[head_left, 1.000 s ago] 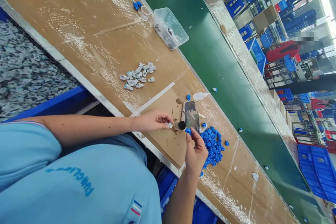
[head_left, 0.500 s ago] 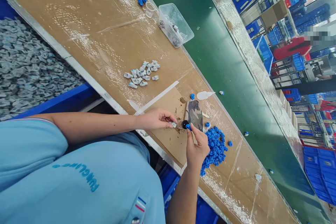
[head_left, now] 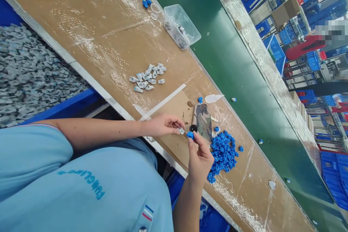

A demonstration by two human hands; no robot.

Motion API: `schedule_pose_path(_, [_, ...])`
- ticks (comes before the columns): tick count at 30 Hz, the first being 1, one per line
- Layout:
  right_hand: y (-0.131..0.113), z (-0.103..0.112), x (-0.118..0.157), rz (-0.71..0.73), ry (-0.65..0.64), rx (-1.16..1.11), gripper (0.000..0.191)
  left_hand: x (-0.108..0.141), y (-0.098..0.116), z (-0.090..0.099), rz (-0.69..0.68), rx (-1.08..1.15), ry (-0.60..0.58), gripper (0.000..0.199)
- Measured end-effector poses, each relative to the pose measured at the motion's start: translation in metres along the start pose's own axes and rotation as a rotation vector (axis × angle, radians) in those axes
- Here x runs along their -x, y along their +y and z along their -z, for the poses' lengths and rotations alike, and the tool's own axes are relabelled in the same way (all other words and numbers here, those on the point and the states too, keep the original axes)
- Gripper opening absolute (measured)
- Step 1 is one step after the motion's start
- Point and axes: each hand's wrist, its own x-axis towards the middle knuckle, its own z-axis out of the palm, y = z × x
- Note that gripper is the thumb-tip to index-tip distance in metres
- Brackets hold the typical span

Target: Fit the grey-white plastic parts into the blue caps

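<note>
Your brown worktable (head_left: 108, 47) slants from upper left to lower right, alongside the green conveyor belt (head_left: 244, 87). A heap of blue pieces (head_left: 224, 152) lies right of centre, close to the camouflage cloth (head_left: 203, 119). At mid-frame, near a round black cap (head_left: 193, 128), your right hand (head_left: 200, 157) pinches a single blue piece (head_left: 190, 135), while your left hand (head_left: 163, 125) holds a small whitish part (head_left: 181, 130) between thumb and fingers, just beside it.
</note>
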Motion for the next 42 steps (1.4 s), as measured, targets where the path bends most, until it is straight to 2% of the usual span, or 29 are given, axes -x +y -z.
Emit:
schedule_pose_path(7, [0.003, -0.010, 0.002, 0.061, -0.080, 0.094, 0.022, 0.002, 0.000, 0.000, -0.009, -0.017, -0.060, 0.030])
schedule_pose_path(12, [0.001, -0.002, -0.001, 0.187, -0.147, 0.165, 0.020, 0.004, 0.001, 0.001, -0.037, -0.096, -0.089, 0.026])
schedule_pose_path(15, [0.000, 0.005, -0.005, 0.194, -0.243, 0.222, 0.020, 0.005, 0.003, 0.000, -0.024, -0.097, -0.134, 0.024])
schedule_pose_path(19, [0.003, 0.007, -0.006, 0.127, -0.302, 0.186, 0.020, 0.005, 0.007, -0.001, 0.026, 0.037, -0.174, 0.024])
schedule_pose_path(24, [0.010, -0.003, 0.003, 0.022, -0.214, 0.050, 0.021, 0.006, 0.009, -0.001, 0.061, 0.082, -0.132, 0.032])
schedule_pose_path(30, [0.011, -0.010, 0.012, 0.012, -0.123, -0.032, 0.022, 0.005, 0.012, -0.001, 0.135, 0.110, -0.085, 0.034])
schedule_pose_path(33, [0.015, -0.010, 0.014, -0.078, -0.118, -0.090, 0.022, 0.004, 0.013, 0.001, 0.245, 0.095, -0.150, 0.035])
schedule_pose_path(37, [0.020, -0.010, 0.016, -0.236, -0.122, -0.154, 0.026, 0.002, 0.017, 0.004, 0.352, -0.057, -0.267, 0.032])
schedule_pose_path(42, [0.017, -0.007, 0.013, -0.242, -0.152, -0.165, 0.026, 0.002, 0.026, 0.004, 0.333, -0.264, -0.351, 0.028])
